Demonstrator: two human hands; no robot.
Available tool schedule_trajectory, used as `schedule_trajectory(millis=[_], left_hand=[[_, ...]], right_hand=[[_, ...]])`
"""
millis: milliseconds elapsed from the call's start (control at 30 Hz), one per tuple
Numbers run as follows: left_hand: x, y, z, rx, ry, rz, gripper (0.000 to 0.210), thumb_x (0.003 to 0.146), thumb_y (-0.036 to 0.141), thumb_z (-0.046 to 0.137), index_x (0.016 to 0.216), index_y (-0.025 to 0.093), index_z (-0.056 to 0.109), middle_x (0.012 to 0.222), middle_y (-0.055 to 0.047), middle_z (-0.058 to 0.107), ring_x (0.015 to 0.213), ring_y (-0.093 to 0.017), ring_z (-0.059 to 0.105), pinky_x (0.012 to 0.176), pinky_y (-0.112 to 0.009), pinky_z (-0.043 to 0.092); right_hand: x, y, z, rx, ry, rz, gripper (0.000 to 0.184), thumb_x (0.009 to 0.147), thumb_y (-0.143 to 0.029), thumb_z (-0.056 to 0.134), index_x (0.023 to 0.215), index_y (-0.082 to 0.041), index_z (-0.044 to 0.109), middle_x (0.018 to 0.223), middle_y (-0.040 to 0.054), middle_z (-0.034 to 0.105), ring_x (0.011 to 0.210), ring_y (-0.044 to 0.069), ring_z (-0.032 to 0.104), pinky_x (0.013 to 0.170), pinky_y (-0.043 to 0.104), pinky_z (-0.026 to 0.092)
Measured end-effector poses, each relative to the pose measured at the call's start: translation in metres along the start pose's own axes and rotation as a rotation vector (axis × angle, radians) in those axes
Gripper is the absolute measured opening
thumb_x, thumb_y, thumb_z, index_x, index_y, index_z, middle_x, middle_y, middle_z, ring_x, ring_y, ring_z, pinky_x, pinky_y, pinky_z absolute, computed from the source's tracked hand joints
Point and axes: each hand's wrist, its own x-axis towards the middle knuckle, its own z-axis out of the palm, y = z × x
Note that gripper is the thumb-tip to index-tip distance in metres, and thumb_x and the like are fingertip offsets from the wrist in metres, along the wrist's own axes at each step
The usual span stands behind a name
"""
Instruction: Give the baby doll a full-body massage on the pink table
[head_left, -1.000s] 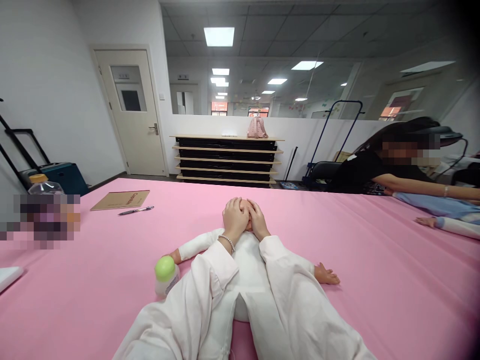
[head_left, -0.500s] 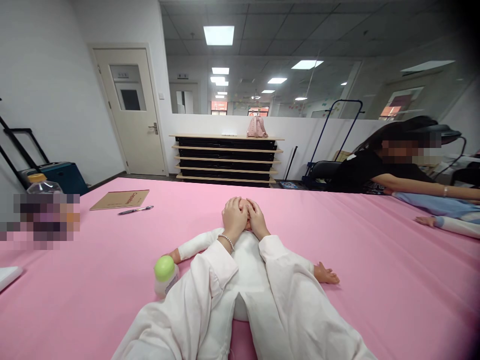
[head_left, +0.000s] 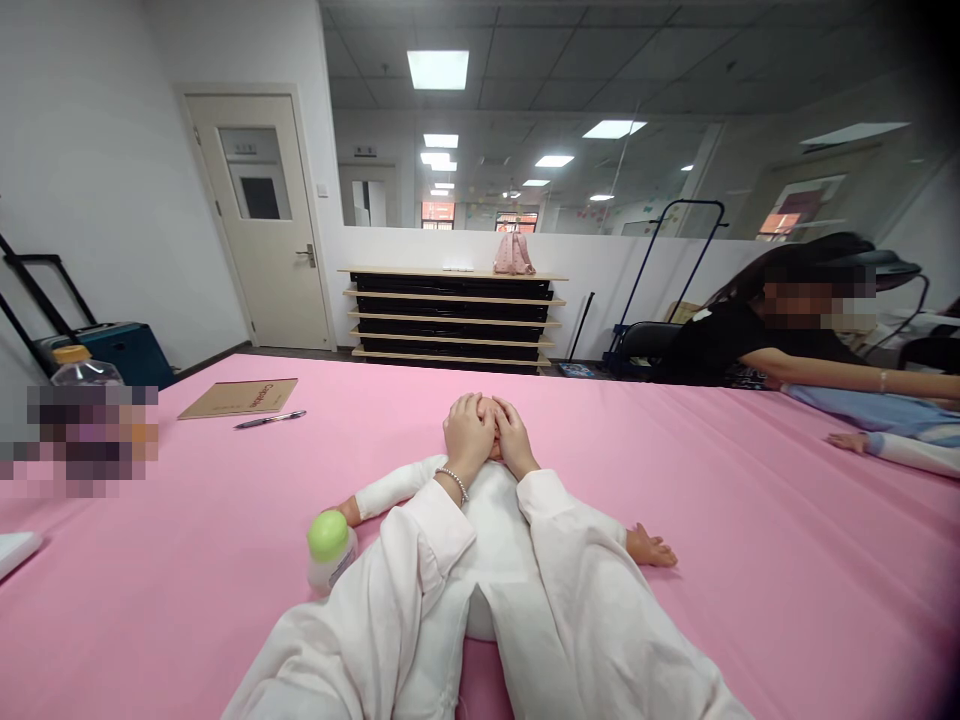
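Note:
A baby doll [head_left: 501, 520] in white clothes lies on its back on a pink-covered table, arms spread to both sides. My left hand [head_left: 470, 432] is cupped over one side of its head [head_left: 489, 408], fingers together and curved. From the other side my right hand [head_left: 514, 435] wraps the head in the same way. The two hands nearly meet at the fingertips and hide most of the doll's face. A beaded bracelet [head_left: 453, 484] circles my left wrist. By the doll's hand on the left stands a small bottle with a green cap [head_left: 328, 538], close to my left sleeve.
A brown notebook [head_left: 238, 397] and a pen [head_left: 270, 420] lie at the back left of the pink cloth [head_left: 187, 600]. Further left stands a partly blurred bottle [head_left: 86, 374]. At the right, a person in black [head_left: 712, 345] reaches over another doll [head_left: 911, 450].

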Motion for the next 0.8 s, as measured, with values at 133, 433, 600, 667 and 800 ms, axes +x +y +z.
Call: schedule_trajectory(millis=[133,433,600,667,800], left_hand=[[0.0006,-0.0005,0.0010,0.005,0.010,-0.002,0.035,0.086,0.024,0.039,0.117,0.019,0.054,0.125,-0.005,0.053,0.118,-0.017,0.043,0.101,-0.032,0.033],[0.0019,-0.0028,0.0025,0.001,-0.001,-0.007,0.040,0.083,0.013,0.034,0.118,0.017,0.054,0.126,-0.005,0.051,0.120,-0.017,0.041,0.102,-0.032,0.033],[0.0013,-0.0014,0.0006,0.005,0.001,-0.014,0.037,0.084,0.020,0.037,0.117,0.018,0.054,0.126,-0.005,0.052,0.120,-0.017,0.042,0.102,-0.033,0.033],[0.0008,-0.0004,-0.0002,0.013,0.000,-0.015,0.037,0.084,0.025,0.042,0.117,0.019,0.054,0.126,-0.005,0.052,0.120,-0.018,0.042,0.102,-0.033,0.033],[0.0002,0.0001,-0.0008,0.017,-0.004,-0.002,0.039,0.080,0.025,0.047,0.118,0.019,0.053,0.126,-0.004,0.052,0.119,-0.018,0.042,0.102,-0.033,0.033]], right_hand=[[0.0004,0.0011,-0.0006,-0.028,0.007,-0.018,0.046,0.078,-0.044,0.038,0.110,-0.016,0.055,0.118,0.0103,0.053,0.111,0.021,0.047,0.101,0.038,0.032],[0.0010,-0.0012,-0.0007,-0.061,0.014,-0.008,0.046,0.074,-0.030,0.032,0.110,-0.014,0.055,0.119,0.0102,0.054,0.113,0.021,0.046,0.102,0.038,0.032],[-0.0003,-0.0020,-0.0005,-0.015,0.009,0.003,0.044,0.076,-0.036,0.037,0.110,-0.016,0.056,0.120,0.0091,0.054,0.114,0.021,0.046,0.103,0.039,0.032],[-0.0013,-0.0022,-0.0011,0.013,0.001,-0.003,0.044,0.075,-0.040,0.043,0.110,-0.017,0.056,0.121,0.0093,0.053,0.114,0.022,0.046,0.103,0.039,0.032],[-0.0027,-0.0029,-0.0022,0.016,-0.014,-0.015,0.047,0.072,-0.042,0.048,0.111,-0.018,0.055,0.122,0.0090,0.052,0.115,0.023,0.045,0.103,0.039,0.031]])
